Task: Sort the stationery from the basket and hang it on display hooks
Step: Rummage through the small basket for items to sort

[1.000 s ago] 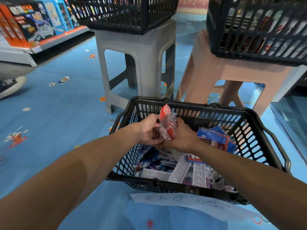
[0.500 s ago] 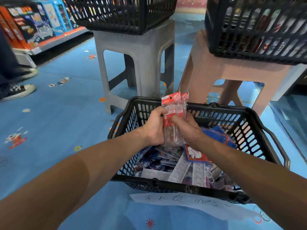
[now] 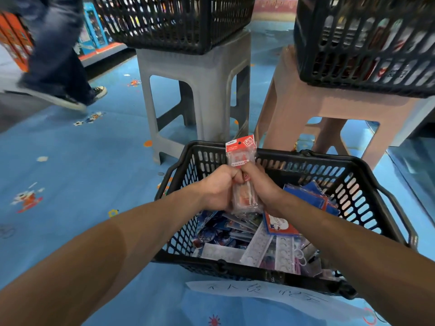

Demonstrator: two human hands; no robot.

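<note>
Left hand (image 3: 219, 187): fingers curled tight round the packets (image 3: 240, 151).
Right hand (image 3: 261, 187): grips the same packets from the other side.
Packets: clear, with red header cards, upright over the basket (image 3: 353, 165); print too small to read.
Paper sheet (image 3: 259, 292): on the floor (image 3: 70, 161) before the basket, handwritten characters, illegible.

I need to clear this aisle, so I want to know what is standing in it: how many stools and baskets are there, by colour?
Grey stool: 1
Pink stool: 1
Black baskets: 3 (floor basket, basket on the grey stool, basket on the pink stool)
Total: 5
</note>
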